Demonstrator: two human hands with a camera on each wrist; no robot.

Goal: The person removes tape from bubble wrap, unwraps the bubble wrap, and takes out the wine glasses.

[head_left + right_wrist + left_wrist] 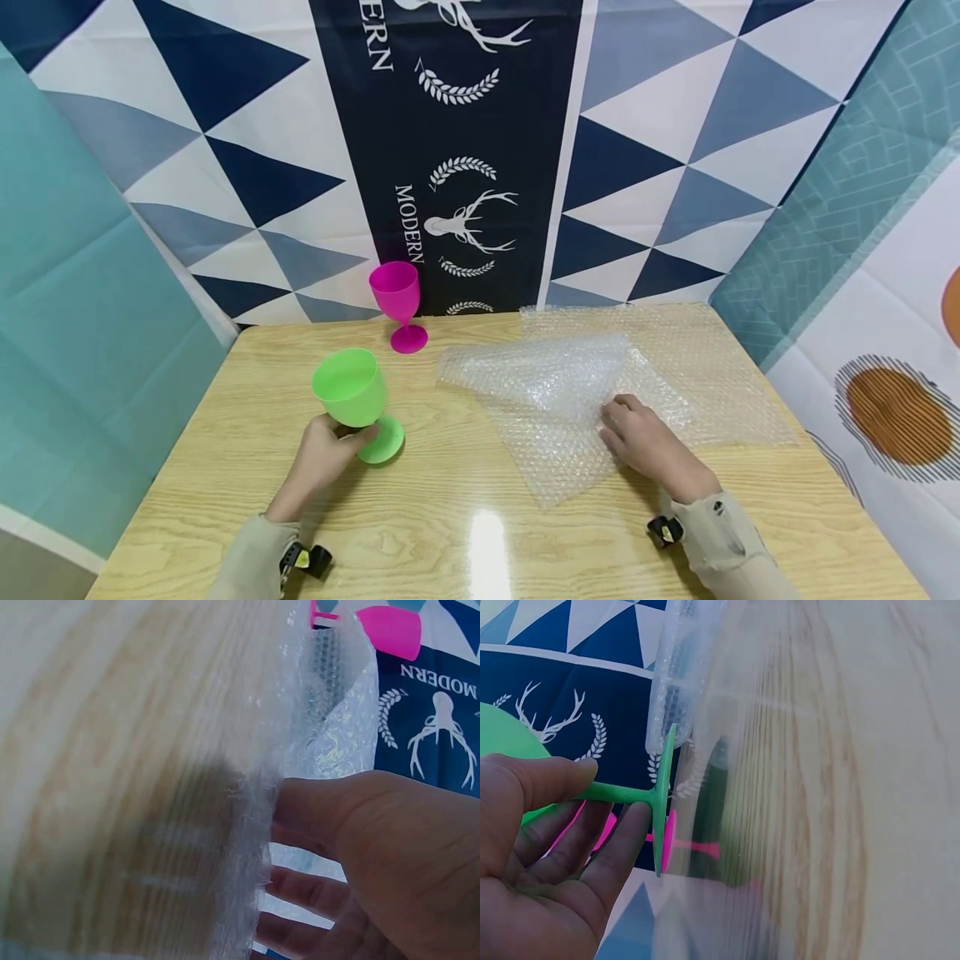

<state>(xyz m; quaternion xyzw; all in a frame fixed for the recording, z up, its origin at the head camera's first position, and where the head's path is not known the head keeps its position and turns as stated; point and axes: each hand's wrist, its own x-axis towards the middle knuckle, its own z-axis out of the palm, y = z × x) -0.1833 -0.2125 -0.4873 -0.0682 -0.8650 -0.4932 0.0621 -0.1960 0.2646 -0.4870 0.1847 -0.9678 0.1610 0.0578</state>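
Note:
A green goblet point(350, 387) leans slightly in my left hand point(327, 450), which grips its stem between thumb and fingers. In the left wrist view its round foot point(664, 799) is close to the tabletop; whether it touches cannot be made out. Clear bubble wrap point(551, 454) lies to the right, partly folded over itself, with a loose flap point(536, 371) on top. My right hand point(643, 437) is at the right side of that flap. In the right wrist view its fingertips touch the wrap point(259, 847), spread apart from the thumb.
A magenta goblet point(395, 290) stands upright at the back of the wooden table point(247, 408), behind the green one. More bubble wrap point(720, 375) spreads flat toward the back right. Patterned cloth point(480, 167) hangs behind the table, with a teal panel point(90, 300) at left.

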